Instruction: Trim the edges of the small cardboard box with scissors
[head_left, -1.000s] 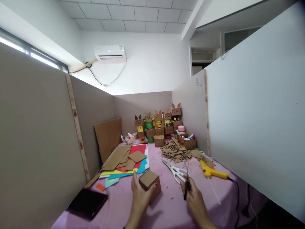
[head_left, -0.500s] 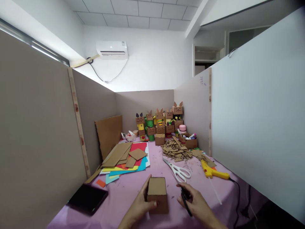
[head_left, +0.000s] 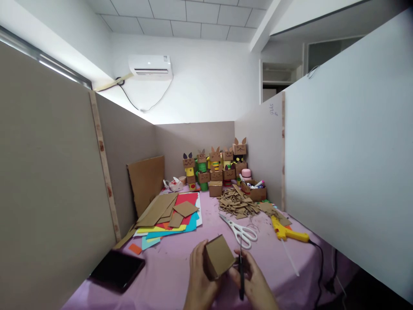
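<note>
My left hand point(head_left: 200, 275) grips a small brown cardboard box point(head_left: 220, 256) from its left side, fingers wrapped round it. The box is tilted, one corner pointing toward my right hand. Black-handled scissors point(head_left: 241, 275), seen nearly edge-on, are in my right hand point(head_left: 253, 277), the thin blade pointing away from me. My right fingertips are close against the box's right corner; whether they touch it I cannot tell. White-handled scissors point(head_left: 245, 237) lie on the table just beyond my right hand.
A yellow glue gun point(head_left: 288, 232) with a black cord lies right. Cardboard scraps point(head_left: 238, 203) are heaped behind the scissors. Coloured paper and cardboard sheets point(head_left: 161, 209) lie left, behind a black tablet-like device point(head_left: 118, 270). Cardboard animal figures point(head_left: 215, 163) stand at the back.
The box has been turned and tilted in my left hand. My right hand has come left to the box, and the black-handled scissors have swung more upright in view.
</note>
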The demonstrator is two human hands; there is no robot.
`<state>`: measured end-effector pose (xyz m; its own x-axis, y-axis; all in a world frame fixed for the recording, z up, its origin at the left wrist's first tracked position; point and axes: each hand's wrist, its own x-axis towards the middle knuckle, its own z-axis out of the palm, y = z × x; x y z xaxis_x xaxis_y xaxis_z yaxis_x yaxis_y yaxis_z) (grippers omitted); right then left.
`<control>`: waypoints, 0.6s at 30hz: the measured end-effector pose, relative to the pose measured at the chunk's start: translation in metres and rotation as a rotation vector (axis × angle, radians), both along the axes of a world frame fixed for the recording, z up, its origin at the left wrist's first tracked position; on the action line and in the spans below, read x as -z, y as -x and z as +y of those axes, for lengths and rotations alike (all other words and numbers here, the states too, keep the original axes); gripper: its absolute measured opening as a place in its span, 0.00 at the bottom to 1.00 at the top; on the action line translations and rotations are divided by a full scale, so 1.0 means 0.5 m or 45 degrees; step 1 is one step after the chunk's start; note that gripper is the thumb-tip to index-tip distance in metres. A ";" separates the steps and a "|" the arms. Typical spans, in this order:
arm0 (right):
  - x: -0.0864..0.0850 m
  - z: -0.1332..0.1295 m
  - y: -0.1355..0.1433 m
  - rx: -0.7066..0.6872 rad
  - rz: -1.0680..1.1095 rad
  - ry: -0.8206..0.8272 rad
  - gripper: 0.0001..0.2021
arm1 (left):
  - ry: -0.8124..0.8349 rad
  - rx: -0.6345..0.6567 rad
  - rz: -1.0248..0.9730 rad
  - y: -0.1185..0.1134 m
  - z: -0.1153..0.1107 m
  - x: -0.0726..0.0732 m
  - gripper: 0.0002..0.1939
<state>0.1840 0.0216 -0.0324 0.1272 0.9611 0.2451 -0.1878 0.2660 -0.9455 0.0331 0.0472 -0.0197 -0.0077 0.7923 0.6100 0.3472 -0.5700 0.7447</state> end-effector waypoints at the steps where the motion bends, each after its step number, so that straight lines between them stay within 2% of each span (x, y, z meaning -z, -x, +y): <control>1: 0.005 -0.004 0.014 0.037 0.049 -0.029 0.33 | -0.119 -0.114 0.080 -0.013 -0.007 0.005 0.33; 3: 0.005 -0.011 0.034 0.093 0.119 -0.065 0.40 | -0.262 -0.218 0.141 -0.038 -0.020 0.017 0.30; 5: -0.006 -0.016 0.035 0.078 0.150 -0.062 0.43 | -0.292 -0.244 0.135 -0.053 -0.032 0.027 0.30; 6: -0.016 -0.017 0.028 0.041 0.145 -0.052 0.43 | -0.271 -0.203 0.127 -0.054 -0.036 0.029 0.31; 8: -0.041 -0.018 -0.001 -0.056 0.094 -0.034 0.43 | -0.159 -0.005 0.106 -0.041 -0.042 0.025 0.34; 10: -0.070 -0.017 -0.042 -0.183 -0.045 -0.010 0.43 | 0.024 0.279 0.080 -0.011 -0.044 0.004 0.35; 12: -0.099 -0.016 -0.081 -0.287 -0.232 -0.032 0.40 | 0.261 0.412 0.141 0.023 -0.043 -0.031 0.26; 13: -0.115 -0.016 -0.096 -0.309 -0.355 -0.073 0.38 | 0.339 0.464 0.205 0.038 -0.041 -0.051 0.25; 16: -0.163 -0.013 -0.121 -0.386 -0.722 -0.232 0.37 | 0.410 0.527 0.372 0.057 -0.036 -0.105 0.50; 18: -0.192 -0.009 -0.122 -0.475 -0.904 -0.284 0.38 | 0.481 0.553 0.412 0.048 -0.035 -0.121 0.56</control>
<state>0.2451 0.0173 0.0636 -0.4467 0.8288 0.3370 0.3205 0.4999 -0.8046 0.0092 0.0299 0.0410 0.4980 0.8421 0.2069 0.3846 -0.4284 0.8176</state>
